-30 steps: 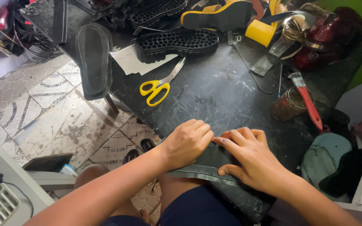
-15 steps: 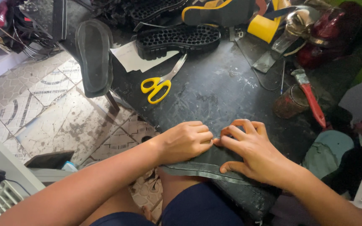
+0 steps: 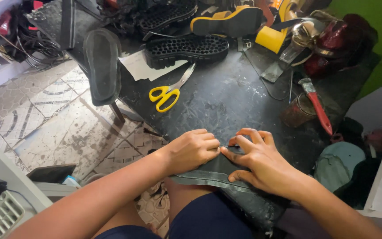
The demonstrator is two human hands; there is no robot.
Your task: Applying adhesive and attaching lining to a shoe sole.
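At the table edge, left hand (image 3: 192, 151), right hand (image 3: 258, 160) still pressing dark strip (image 3: 208, 178)

Shoe repair wkshop: soles (image 3: 186, 49), scissors (image 3: 169, 91), scarred workbench (image 3: 226, 102).

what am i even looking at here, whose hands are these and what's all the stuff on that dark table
This is one picture from a camera worn on a person's head, looking down at their own two bare hands; no machine is involved. The left hand and right hand press side by side on a dark flat strip of material at the near edge of a scuffed black worktable. Neither hand lifts it; the fingers pinch and hold it flat. Farther back lie yellow-handled scissors, a black treaded shoe sole, a smooth black sole hanging over the table's edge, white paper and a red-handled brush. The tiled floor shows on the left.
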